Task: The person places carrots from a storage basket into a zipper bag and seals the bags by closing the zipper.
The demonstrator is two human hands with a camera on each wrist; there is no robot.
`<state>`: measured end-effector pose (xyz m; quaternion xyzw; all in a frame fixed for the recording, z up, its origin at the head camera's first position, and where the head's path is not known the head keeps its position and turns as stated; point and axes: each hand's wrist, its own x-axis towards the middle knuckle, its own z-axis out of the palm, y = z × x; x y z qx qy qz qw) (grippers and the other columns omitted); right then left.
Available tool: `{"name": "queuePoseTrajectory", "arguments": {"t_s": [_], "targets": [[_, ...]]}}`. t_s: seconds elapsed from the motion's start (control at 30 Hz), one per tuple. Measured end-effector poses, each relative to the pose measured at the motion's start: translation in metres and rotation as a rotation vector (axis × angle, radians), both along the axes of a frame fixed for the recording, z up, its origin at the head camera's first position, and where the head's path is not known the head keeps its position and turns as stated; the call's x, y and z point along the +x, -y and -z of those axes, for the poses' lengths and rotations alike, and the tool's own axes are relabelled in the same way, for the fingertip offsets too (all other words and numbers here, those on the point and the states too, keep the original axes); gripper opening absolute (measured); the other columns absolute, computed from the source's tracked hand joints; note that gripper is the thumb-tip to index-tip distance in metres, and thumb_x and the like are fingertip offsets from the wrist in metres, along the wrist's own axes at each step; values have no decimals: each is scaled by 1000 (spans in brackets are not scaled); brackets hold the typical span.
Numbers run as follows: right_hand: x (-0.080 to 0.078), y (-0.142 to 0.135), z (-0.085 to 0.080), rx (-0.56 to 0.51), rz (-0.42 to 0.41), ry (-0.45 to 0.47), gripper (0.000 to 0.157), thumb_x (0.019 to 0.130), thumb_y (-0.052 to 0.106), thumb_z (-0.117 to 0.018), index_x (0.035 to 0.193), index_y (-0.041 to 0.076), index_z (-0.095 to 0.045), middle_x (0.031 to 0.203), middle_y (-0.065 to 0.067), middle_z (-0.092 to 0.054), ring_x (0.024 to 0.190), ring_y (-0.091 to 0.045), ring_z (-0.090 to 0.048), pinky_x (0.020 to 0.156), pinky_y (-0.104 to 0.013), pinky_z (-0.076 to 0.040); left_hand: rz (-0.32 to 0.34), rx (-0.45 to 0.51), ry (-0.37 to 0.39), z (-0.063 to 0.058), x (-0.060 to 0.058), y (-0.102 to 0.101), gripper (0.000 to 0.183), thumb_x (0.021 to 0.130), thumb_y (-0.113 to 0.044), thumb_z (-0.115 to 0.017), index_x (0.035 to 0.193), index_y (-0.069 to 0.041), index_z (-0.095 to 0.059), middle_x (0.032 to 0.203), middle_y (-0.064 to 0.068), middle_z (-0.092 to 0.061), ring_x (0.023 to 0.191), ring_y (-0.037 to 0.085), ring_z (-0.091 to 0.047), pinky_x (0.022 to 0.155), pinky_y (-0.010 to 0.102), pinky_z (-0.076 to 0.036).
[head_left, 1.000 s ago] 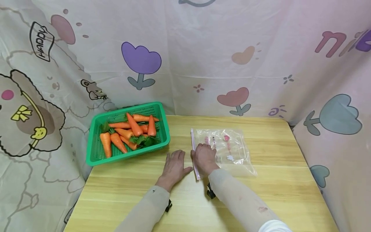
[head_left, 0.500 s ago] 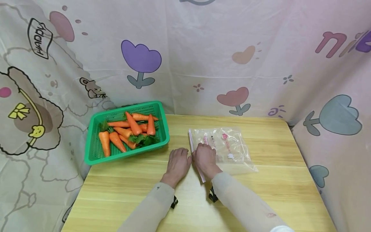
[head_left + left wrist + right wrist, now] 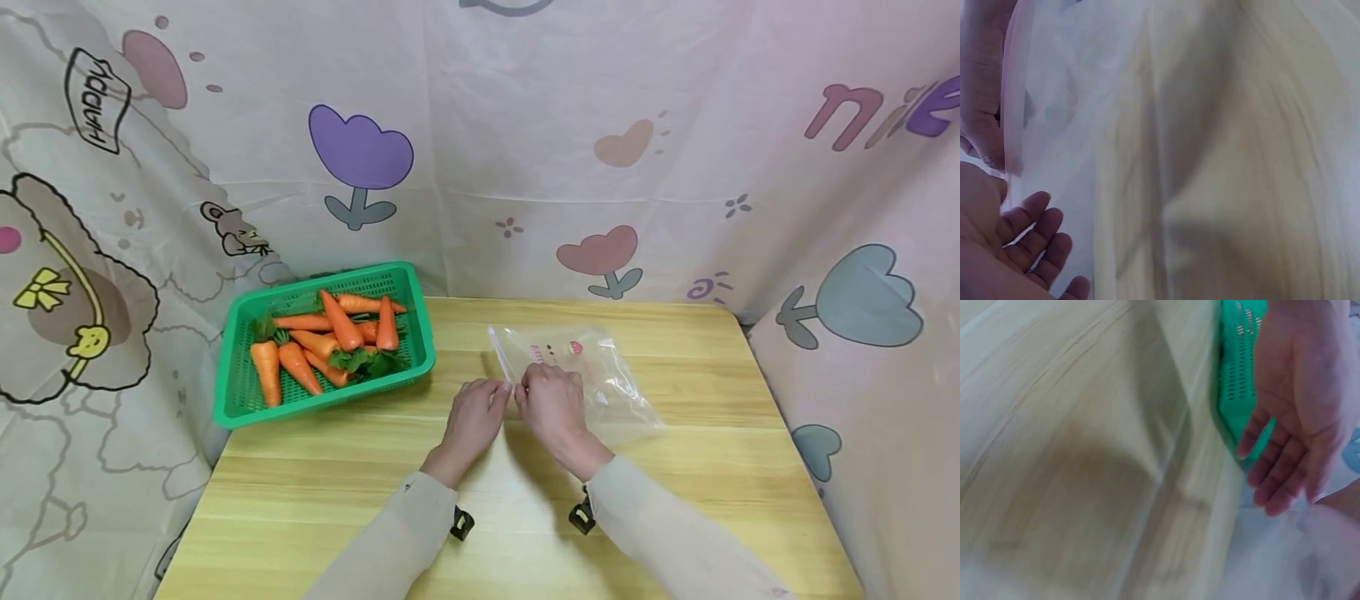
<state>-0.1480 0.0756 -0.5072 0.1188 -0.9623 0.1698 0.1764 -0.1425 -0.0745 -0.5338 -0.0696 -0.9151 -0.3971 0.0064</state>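
Observation:
A clear zip bag [image 3: 617, 379] with small pink prints lies on the wooden table, its pink zip edge [image 3: 498, 348] facing left and raised. My right hand [image 3: 557, 410] pinches that edge from the bag's side, fingers curled over it. Facing it, my left hand [image 3: 472, 423] holds the same edge between thumb and forefinger. Its other fingers [image 3: 1041, 228] are loosely bent in the left wrist view. In the right wrist view, the left hand [image 3: 1310, 381] shows palm side, while the bag film [image 3: 1329, 550] partly hides the right hand.
A green basket [image 3: 227, 358] with several orange carrots [image 3: 341, 323] stands at the back left of the wooden table [image 3: 525, 550]. Printed cloth [image 3: 480, 150] hangs close behind the table and along both sides.
My left hand has moved right to the bag's zip edge and now holds it. The right hand has shifted slightly right, and the edge has lifted.

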Motion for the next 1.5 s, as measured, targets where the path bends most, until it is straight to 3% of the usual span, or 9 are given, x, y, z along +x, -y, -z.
{"name": "queuePoseTrajectory", "arguments": {"t_s": [0.13,0.23,0.37,0.47,0.77,0.93,1.07,1.3,1.5], "targets": [[1,-10,-6,110,-79,-203,18,86,13,-77,75,10,-63,68,-2,-63,64,-24,-60,72,-45,-45,-23,28,40,-9,-3,-3,25,106,-27,-58,96,-13,-76,96,3,-73,93,24,-64,86,44,-52],[-3,-26,-16,217,-114,-343,20,86,10,-71,73,9,-57,63,-2,-53,59,-24,-54,74,-48,-49,-23,-83,39,-13,-4,-1,19,97,-23,-62,80,-17,-69,78,-2,-64,78,21,-57,79,42,-47],[-6,-52,-38,241,-67,-358,19,86,8,-69,75,7,-54,63,-3,-46,60,-25,-50,79,-50,-50,-41,-329,34,-13,-3,13,22,94,-24,-68,74,-17,-62,70,-3,-57,69,20,-52,74,41,-45],[0,-63,-55,191,-21,-349,17,83,6,-67,73,6,-53,62,-3,-44,58,-27,-48,76,-49,-46,-66,-410,62,-18,-6,24,23,95,-24,-69,76,-15,-60,68,-1,-55,66,21,-51,70,40,-43],[17,-39,-71,128,-81,-416,18,81,6,-66,70,7,-52,60,-4,-49,55,-30,-52,65,-45,-38,5,-170,139,-45,-12,-4,14,96,-26,-63,85,-17,-62,72,-3,-60,64,16,-54,60,34,-43],[15,-48,-75,205,-73,-387,22,80,3,-68,70,7,-49,60,-3,-43,53,-26,-44,65,-44,-37,33,-302,88,-30,-8,-2,22,97,-23,-68,77,-17,-61,67,-5,-57,62,16,-53,65,38,-47],[15,-61,-80,236,-64,-336,23,77,3,-70,70,6,-49,59,-2,-41,54,-25,-42,65,-44,-37,53,-397,140,-17,-14,18,32,97,-22,-67,69,-17,-51,62,-5,-46,58,15,-44,60,35,-41],[23,-59,-68,286,-38,-339,25,79,8,-65,64,9,-45,57,0,-38,50,-24,-41,57,-40,-31,118,-74,186,-26,-23,14,15,90,-24,-59,77,-18,-57,72,-6,-55,63,12,-49,63,29,-40],[33,-60,-60,250,-44,-324,25,80,10,-72,68,7,-50,59,-3,-45,54,-27,-49,64,-46,-40,53,-50,205,-32,-21,7,14,93,-25,-61,81,-19,-62,74,-6,-59,65,13,-52,64,30,-42]]}}
